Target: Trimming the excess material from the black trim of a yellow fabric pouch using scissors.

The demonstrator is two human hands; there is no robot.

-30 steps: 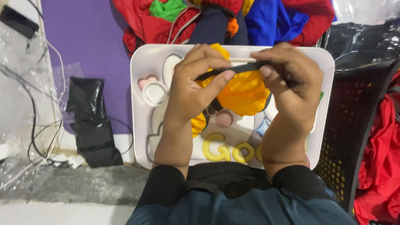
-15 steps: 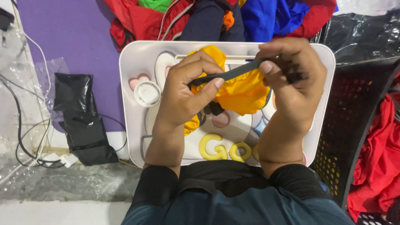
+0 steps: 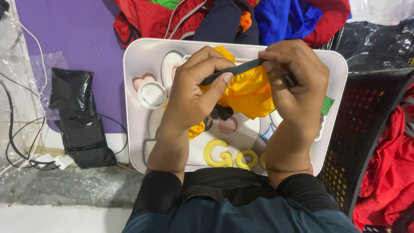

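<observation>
Both hands have crept toward frame centre, stretching the black strap.
My left hand (image 3: 196, 92) and right hand (image 3: 297, 80) pinch the black strap (image 3: 241, 69) taut over yellow cloth (image 3: 250, 92) above the white tray (image 3: 142, 51); next, steady tension.

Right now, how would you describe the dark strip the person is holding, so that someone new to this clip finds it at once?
Start at the white tray with rounded corners on the person's lap. Above its middle, the left hand and the right hand bunch yellow cloth. The black strip is pinched between them and crosses the cloth; it is the only thin, straight, dark thing there.
</observation>
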